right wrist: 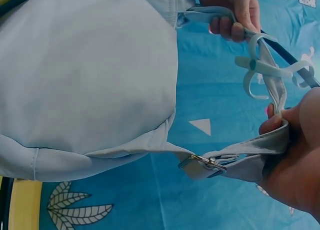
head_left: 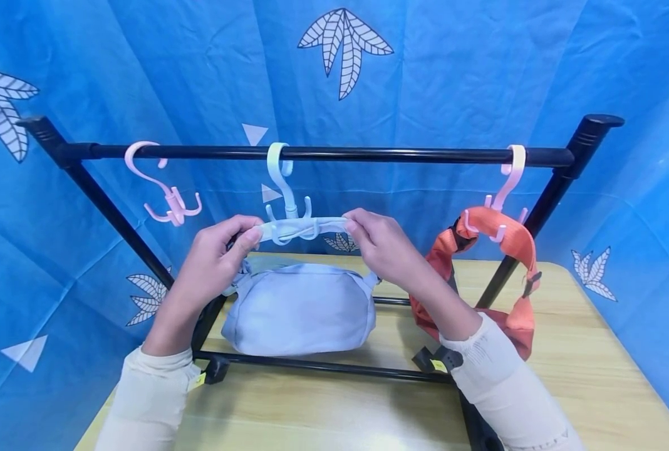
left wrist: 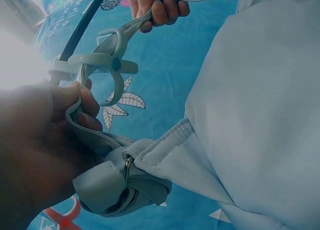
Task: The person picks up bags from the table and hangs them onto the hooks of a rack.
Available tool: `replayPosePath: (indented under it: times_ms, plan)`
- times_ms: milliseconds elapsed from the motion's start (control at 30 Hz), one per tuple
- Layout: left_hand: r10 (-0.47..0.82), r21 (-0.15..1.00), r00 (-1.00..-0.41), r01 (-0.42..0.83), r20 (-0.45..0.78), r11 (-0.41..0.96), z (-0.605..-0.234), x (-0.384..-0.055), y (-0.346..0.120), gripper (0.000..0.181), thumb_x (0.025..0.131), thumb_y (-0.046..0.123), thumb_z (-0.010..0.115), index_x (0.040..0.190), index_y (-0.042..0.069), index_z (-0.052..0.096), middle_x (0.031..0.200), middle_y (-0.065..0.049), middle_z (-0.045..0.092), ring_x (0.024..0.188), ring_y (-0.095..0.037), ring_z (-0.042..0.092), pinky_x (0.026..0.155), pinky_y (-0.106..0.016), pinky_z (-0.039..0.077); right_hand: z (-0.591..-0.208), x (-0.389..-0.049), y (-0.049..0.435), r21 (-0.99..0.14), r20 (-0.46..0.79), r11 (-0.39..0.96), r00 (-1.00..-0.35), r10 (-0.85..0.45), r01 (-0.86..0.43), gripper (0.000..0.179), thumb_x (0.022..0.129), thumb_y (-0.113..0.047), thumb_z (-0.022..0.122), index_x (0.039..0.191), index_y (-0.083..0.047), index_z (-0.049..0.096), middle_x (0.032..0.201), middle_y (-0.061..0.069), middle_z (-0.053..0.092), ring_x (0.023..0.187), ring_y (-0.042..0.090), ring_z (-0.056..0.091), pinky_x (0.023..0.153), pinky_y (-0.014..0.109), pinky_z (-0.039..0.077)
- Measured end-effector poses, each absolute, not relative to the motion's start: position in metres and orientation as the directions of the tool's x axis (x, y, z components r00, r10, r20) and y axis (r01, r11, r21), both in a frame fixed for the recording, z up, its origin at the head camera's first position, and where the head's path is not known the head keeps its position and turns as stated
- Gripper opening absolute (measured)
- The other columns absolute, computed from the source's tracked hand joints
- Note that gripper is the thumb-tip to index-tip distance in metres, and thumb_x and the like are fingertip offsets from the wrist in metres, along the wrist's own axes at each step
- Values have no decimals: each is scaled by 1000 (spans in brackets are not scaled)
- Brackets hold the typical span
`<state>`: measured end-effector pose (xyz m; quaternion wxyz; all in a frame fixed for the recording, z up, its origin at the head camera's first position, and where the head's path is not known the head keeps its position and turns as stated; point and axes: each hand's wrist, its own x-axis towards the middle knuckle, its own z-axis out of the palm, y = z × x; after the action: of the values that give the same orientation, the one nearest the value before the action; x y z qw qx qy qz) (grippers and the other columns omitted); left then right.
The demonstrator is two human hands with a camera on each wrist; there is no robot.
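Observation:
A pale grey-blue bag (head_left: 303, 310) hangs by its strap (head_left: 303, 229) from a light blue hook hanger (head_left: 282, 181) on the black rail. The strap lies across the hanger's lower prongs. My left hand (head_left: 220, 247) pinches the strap just left of the prongs, thumb on top. On the other side my right hand (head_left: 383, 244) grips the strap too, so it is stretched level between both hands. In the left wrist view, a metal ring and folded webbing (left wrist: 122, 182) dangle below the left hand. A metal buckle (right wrist: 210, 162) shows near the right hand in the right wrist view.
An orange bag (head_left: 515, 235) hangs from a pink hook (head_left: 512, 178) at the right. Another pink hook (head_left: 171, 197) hangs at the left of the rail (head_left: 396, 155). The rack stands on a wooden table (head_left: 312, 413) before a blue patterned cloth (head_left: 453, 75).

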<state>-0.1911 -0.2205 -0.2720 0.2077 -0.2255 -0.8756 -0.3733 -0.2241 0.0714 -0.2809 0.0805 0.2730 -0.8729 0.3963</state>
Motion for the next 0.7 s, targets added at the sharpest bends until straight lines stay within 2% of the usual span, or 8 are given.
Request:
replayPosePath:
  times_ms: [400,700]
  plan:
    - [217,610,-839,518,499,600,-280,-186,-212,23,106,21,60,122,10,72,89,-6,66,72,-17,53,61,-21,45,-291,-217,79,-657,414,496,-822,-392,-567,25,110,-19,50,126,-7,65,77,5,48,68,19,48,64,26,44]
    - [201,663,-855,501,477,557,-290,-185,-206,23,105,22,62,123,11,73,100,-7,74,83,-16,59,70,-20,51,-298,-210,84,-699,417,464,-837,-354,-544,21,109,-19,54,122,-8,67,81,6,54,73,19,53,65,24,46]
